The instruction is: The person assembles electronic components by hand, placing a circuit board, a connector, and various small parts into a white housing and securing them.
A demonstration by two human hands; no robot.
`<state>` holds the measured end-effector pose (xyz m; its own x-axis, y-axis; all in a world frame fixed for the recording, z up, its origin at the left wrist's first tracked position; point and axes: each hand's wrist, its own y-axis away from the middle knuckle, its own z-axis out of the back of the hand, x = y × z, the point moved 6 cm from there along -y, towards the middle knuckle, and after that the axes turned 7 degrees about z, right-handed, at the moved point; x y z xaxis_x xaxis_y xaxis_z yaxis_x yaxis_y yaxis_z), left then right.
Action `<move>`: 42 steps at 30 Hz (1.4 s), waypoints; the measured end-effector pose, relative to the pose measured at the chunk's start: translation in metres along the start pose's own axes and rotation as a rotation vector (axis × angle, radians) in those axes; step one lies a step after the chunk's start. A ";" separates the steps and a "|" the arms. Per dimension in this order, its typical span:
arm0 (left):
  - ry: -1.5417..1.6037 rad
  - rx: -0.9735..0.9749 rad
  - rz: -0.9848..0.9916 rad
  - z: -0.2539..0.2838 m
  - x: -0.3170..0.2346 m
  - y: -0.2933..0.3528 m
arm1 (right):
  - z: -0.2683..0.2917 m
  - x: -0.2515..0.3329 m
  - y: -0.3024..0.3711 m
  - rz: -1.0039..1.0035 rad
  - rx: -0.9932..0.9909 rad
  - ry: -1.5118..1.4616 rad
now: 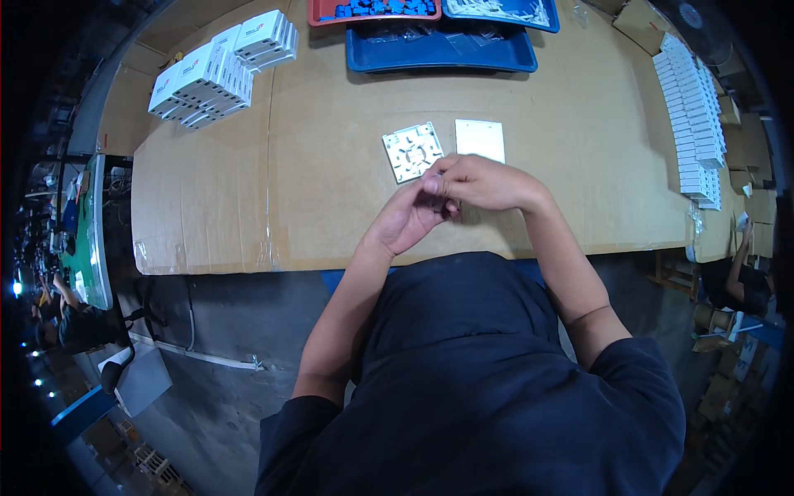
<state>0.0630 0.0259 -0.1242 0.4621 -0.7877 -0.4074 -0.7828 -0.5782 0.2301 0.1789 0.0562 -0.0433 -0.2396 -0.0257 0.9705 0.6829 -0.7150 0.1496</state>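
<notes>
My left hand is turned palm up with its fingers curled, over the near part of the cardboard-covered table. Above it, my right hand reaches in from the right with its fingers pinched together at the left fingertips. Something small, perhaps see-through, seems to be between the two hands, but the fingers hide what it is. Just beyond them lies a white square plastic box base with moulded clips and ribs inside. To its right is a flat white square cover, its near edge partly hidden by my right hand.
Stacked white boxes stand at the far left, and long stacks of white plastic pieces line the right edge. At the back are a red tray of blue parts, a tray of white parts, and a blue tray holding clear bags.
</notes>
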 end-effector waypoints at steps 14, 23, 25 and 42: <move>0.083 0.037 0.036 0.004 0.009 0.001 | 0.025 0.003 0.007 0.107 -0.072 0.125; 0.092 -0.007 0.073 -0.004 0.005 0.001 | 0.160 -0.032 0.018 0.062 -0.583 0.203; 0.085 -0.006 0.074 -0.005 0.004 0.001 | 0.191 -0.030 0.018 0.068 -0.655 0.250; 0.074 -0.024 0.079 -0.007 0.005 0.002 | 0.359 -0.010 -0.006 -0.089 -0.877 1.160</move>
<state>0.0666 0.0191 -0.1197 0.4296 -0.8441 -0.3208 -0.8083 -0.5178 0.2803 0.4254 0.3115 0.0143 -0.9591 -0.1939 0.2064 0.1060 -0.9216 -0.3734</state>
